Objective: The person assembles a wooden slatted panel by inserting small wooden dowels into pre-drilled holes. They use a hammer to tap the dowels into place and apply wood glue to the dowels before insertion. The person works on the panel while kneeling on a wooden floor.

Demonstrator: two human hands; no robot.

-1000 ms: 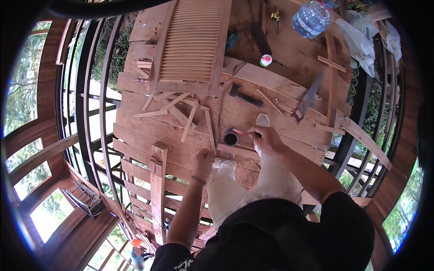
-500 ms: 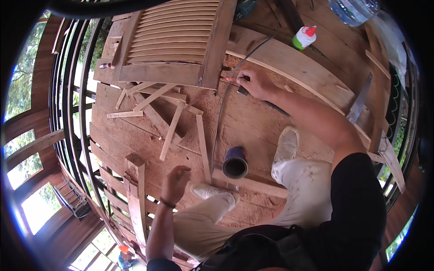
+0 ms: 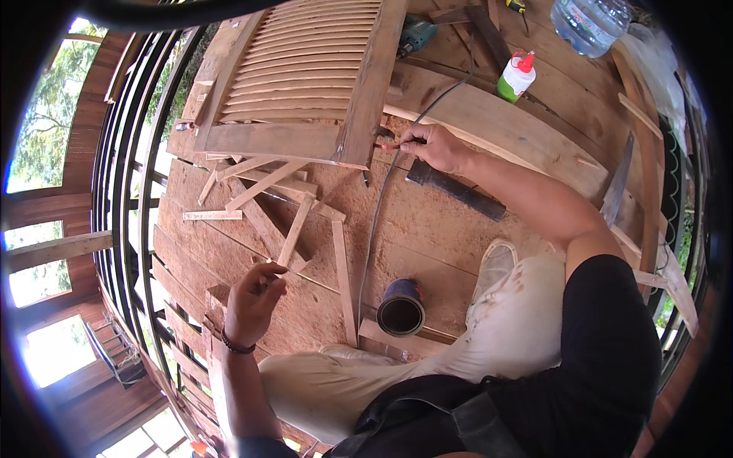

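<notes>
My right hand [image 3: 437, 147] reaches to the near right corner of a louvred wooden shutter [image 3: 286, 140]. Its fingers close on the dark handle at the end of what looks like a red clamp [image 3: 387, 146], against the frame's edge. The rest of the clamp is hidden; a similar red-and-metal end [image 3: 184, 126] shows at the shutter's left side. My left hand [image 3: 256, 301] hovers above the floor beside thin wooden strips [image 3: 296, 229]. Its fingers are loosely curled and apart, with nothing visible in them. A black cable [image 3: 376, 217] runs just left of my right hand.
An open dark can [image 3: 401, 308] stands between my legs. A flat dark bar [image 3: 466, 195] lies near my right forearm. Beyond are a glue bottle [image 3: 516, 78], a power tool [image 3: 417, 36], a water bottle [image 3: 589, 27] and a handsaw [image 3: 617, 183]. Sawdust covers the floorboards.
My left hand has moved up and left, toward the wooden strips. My right hand stays at the shutter's corner, slightly lower in the view. My legs and viewpoint have shifted.
</notes>
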